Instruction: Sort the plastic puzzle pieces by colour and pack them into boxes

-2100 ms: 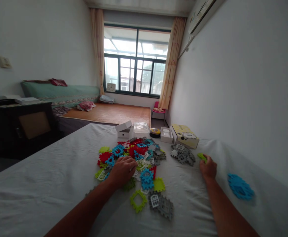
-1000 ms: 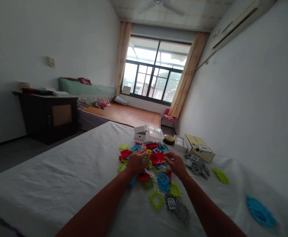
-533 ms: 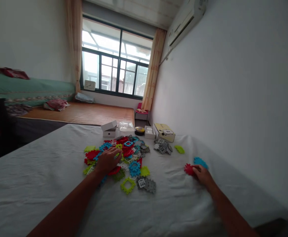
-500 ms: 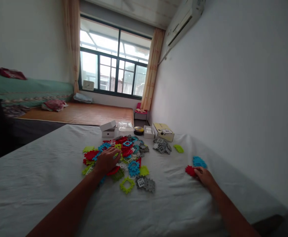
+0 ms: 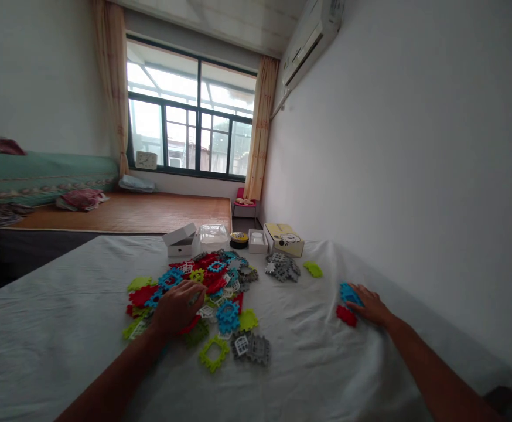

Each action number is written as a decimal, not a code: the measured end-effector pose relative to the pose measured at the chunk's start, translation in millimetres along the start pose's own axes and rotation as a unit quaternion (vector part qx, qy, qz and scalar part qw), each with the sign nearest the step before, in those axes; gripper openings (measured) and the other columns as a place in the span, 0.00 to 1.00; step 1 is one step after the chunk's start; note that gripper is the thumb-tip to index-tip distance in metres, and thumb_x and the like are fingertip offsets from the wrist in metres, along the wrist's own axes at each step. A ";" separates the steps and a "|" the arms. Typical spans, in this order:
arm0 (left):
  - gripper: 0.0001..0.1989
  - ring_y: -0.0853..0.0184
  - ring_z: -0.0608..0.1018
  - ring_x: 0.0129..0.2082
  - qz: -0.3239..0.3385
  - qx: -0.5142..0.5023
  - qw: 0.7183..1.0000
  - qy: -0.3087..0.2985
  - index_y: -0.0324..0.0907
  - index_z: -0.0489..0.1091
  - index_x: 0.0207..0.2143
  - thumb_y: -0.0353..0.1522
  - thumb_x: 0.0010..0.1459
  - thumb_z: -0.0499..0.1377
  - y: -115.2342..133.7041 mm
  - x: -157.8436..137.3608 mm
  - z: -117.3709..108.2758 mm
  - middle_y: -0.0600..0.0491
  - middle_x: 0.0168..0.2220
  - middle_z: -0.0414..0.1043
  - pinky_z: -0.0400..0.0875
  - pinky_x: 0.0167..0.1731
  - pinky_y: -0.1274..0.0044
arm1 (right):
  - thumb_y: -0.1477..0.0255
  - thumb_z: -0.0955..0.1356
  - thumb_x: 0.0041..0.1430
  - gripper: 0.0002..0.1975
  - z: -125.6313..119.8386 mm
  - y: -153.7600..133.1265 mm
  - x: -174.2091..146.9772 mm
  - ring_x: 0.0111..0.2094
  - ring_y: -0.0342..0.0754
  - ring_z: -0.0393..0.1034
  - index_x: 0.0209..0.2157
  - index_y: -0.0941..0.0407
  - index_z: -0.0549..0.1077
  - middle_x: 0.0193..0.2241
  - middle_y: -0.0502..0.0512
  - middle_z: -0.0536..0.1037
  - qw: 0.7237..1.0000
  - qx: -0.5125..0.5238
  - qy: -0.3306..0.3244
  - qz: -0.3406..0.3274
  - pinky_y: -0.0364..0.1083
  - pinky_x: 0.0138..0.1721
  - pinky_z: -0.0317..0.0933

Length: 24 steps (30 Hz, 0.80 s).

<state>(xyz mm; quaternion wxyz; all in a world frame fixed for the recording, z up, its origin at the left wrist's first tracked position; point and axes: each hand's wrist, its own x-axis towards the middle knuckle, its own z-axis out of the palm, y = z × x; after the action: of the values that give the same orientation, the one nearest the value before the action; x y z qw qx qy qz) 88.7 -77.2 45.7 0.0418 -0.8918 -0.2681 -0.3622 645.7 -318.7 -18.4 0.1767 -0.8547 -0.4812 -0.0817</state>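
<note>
My left hand (image 5: 177, 308) rests on the left part of a pile of plastic interlocking pieces, its fingers curled down; what lies under the fingertips is hidden. Around it are blue gear-edged pieces (image 5: 228, 316), red flat pieces (image 5: 144, 295) and white window-shaped pieces. On the right, my right hand (image 5: 370, 305) reaches its fingers over a blue piece (image 5: 347, 293) and touches it, with fingers and thumb apart. Just in front of that lies a red piece (image 5: 346, 316), loose on the cloth. Nearest to me at the pile's edge is a lime square frame (image 5: 214, 353).
Grey pieces (image 5: 282, 268) form a small heap beside a lime piece (image 5: 313, 269). Along the back stand an open white box (image 5: 181, 246), a clear container (image 5: 213, 235), a round black-and-yellow tin (image 5: 239, 240), a small white box and a cream box (image 5: 284, 239). A wall borders the right.
My right hand has let go of the red piece and shifted onto the blue one. The left hand stays on the pile. The whole view has tilted up and turned slightly to the right.
</note>
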 end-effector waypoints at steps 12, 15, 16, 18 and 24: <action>0.10 0.65 0.79 0.38 0.021 0.007 1.000 -0.016 0.47 0.74 0.35 0.36 0.61 0.53 6.3 0.2 6.7 0.55 0.36 0.78 0.73 0.39 0.76 | 0.55 0.55 0.59 0.33 38.5 22.5 87.0 0.62 0.55 0.53 0.61 0.55 0.58 0.61 0.62 0.60 0.999 -0.025 -0.013 -0.031 0.54 0.58 0.52; 0.10 0.66 0.79 0.38 0.016 0.004 1.000 -0.016 0.47 0.74 0.35 0.37 0.61 0.53 5.8 0.2 6.4 0.54 0.37 0.78 0.73 0.40 0.76 | 0.55 0.56 0.59 0.29 23.6 8.9 92.4 0.60 0.57 0.57 0.56 0.53 0.65 0.57 0.61 0.67 0.999 -0.031 0.011 -0.002 0.57 0.57 0.52; 0.10 0.66 0.79 0.38 0.013 0.003 1.000 -0.015 0.47 0.74 0.35 0.37 0.61 0.53 5.3 0.2 6.5 0.54 0.37 0.78 0.73 0.40 0.76 | 0.56 0.56 0.59 0.26 15.6 1.8 87.2 0.59 0.57 0.58 0.54 0.51 0.68 0.55 0.60 0.69 0.999 -0.025 0.028 -0.007 0.58 0.57 0.52; 0.10 0.66 0.78 0.38 0.011 -0.001 1.000 -0.015 0.47 0.74 0.35 0.37 0.60 0.54 4.5 0.4 7.2 0.54 0.37 0.78 0.72 0.40 0.77 | 0.56 0.57 0.59 0.23 -1.3 -15.4 64.7 0.56 0.56 0.62 0.48 0.50 0.72 0.51 0.58 0.73 0.998 0.015 0.030 -0.053 0.57 0.57 0.53; 0.10 0.66 0.78 0.38 0.022 -0.018 0.999 -0.020 0.48 0.74 0.36 0.37 0.61 0.53 5.2 0.7 9.8 0.55 0.37 0.78 0.72 0.40 0.77 | 0.55 0.63 0.56 0.24 -19.6 -42.1 -30.2 0.56 0.55 0.62 0.51 0.50 0.72 0.53 0.56 0.72 0.965 0.133 -0.138 -0.177 0.53 0.57 0.55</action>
<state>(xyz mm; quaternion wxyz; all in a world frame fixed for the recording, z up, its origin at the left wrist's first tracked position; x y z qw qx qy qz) 97.9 -78.6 39.6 0.0279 -0.9051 -0.2429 -0.3479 594.7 -330.2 -0.2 0.2033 -0.7276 -0.6513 0.0715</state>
